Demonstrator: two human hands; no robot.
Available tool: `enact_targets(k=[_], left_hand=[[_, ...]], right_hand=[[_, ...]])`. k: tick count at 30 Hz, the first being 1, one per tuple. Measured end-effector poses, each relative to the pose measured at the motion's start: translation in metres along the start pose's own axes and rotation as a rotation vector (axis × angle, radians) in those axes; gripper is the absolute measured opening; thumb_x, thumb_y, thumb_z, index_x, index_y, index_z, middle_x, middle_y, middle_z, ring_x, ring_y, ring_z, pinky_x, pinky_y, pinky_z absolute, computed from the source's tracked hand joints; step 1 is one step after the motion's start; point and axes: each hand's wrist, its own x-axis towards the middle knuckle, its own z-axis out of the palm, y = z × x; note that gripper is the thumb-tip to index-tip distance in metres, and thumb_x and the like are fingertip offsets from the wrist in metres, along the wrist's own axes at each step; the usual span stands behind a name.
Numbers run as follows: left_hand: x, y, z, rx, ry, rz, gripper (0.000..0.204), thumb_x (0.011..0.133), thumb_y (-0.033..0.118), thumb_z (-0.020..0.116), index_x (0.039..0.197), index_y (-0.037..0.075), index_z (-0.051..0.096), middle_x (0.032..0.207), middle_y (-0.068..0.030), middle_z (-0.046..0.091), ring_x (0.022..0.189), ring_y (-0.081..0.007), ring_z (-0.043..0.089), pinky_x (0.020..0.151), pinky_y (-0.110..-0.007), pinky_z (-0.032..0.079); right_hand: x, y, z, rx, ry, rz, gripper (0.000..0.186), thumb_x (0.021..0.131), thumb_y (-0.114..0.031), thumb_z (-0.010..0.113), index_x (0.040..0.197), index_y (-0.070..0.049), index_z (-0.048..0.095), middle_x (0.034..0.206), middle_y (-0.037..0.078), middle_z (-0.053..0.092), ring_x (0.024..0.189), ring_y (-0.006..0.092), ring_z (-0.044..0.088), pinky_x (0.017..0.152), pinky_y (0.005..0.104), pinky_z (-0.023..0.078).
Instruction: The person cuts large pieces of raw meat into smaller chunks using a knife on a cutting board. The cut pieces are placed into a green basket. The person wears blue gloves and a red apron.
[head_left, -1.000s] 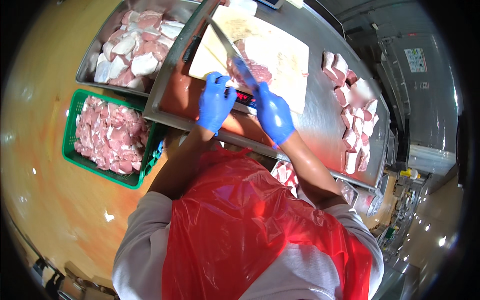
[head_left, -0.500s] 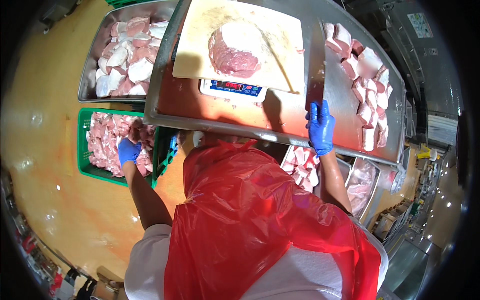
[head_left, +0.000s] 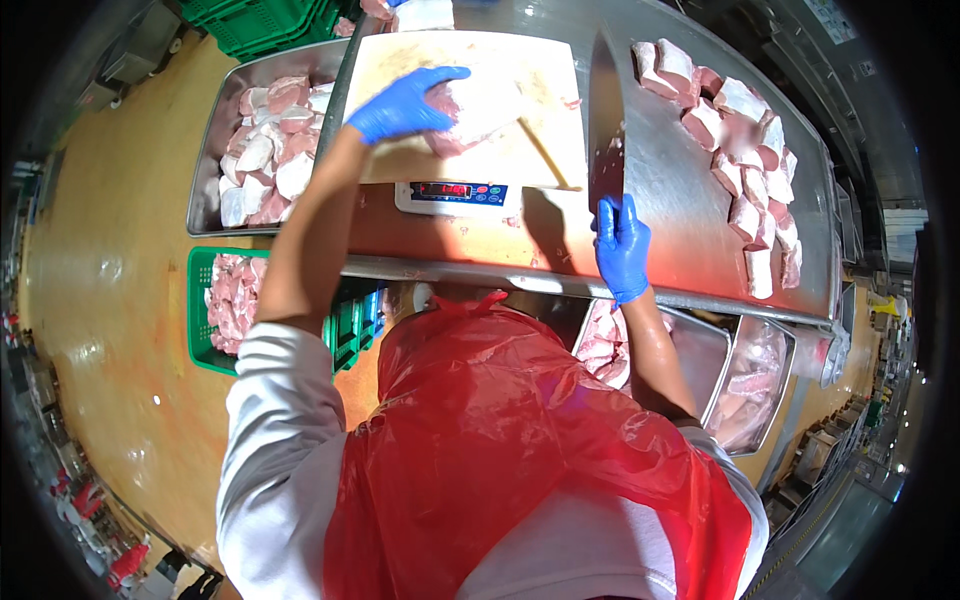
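Observation:
A large piece of raw meat [head_left: 485,110] with a white fat side lies on the pale cutting board [head_left: 550,70]. My left hand [head_left: 405,105], in a blue glove, grips its left end, the meat between thumb and fingers. The board rests on a digital scale [head_left: 455,197] with a lit red display. Right of the board, my blue-gloved right hand [head_left: 622,252] is closed around the handle of a long knife [head_left: 606,120]. The blade points away from me over the steel table [head_left: 680,200], and my fingers hide most of the handle.
Cut meat pieces [head_left: 745,155] lie along the table's right side. A steel tub [head_left: 205,195] of meat stands at the left, with a green crate [head_left: 198,310] of trimmings nearer me. More steel trays [head_left: 770,420] sit below the front edge. Green crates [head_left: 265,25] stand far left.
My left hand has moved from the green crate of trimmings up to the meat on the board and taken hold of it. My right hand keeps the knife in nearly the same place.

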Motion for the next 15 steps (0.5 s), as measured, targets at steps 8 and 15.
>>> enact_targets(k=[8, 15], left_hand=[[0.037, 0.132, -0.056, 0.277, 0.235, -0.03, 0.032, 0.084, 0.017, 0.068, 0.11, 0.0, 0.071, 0.098, -0.0221, 0.071, 0.091, -0.0326, 0.07, 0.08, -0.042, 0.055], [0.108, 0.09, 0.042, 0.915, -0.435, -0.106, 0.063, 0.071, 0.005, 0.072, 0.132, 0.019, 0.065, 0.127, -0.0166, 0.062, 0.115, -0.0366, 0.063, 0.094, -0.042, 0.054]], right_hand=[[-0.005, -0.021, 0.024, -0.495, -0.492, -0.329, 0.032, 0.093, -0.006, 0.058, 0.123, 0.001, 0.05, 0.083, 0.023, 0.067, 0.074, 0.043, 0.067, 0.063, 0.0504, 0.055], [0.095, -0.117, 0.142, -0.473, -0.558, -0.277, 0.029, 0.1, -0.015, 0.042, 0.122, 0.003, 0.049, 0.092, 0.029, 0.069, 0.083, 0.0449, 0.069, 0.073, 0.0541, 0.054]])
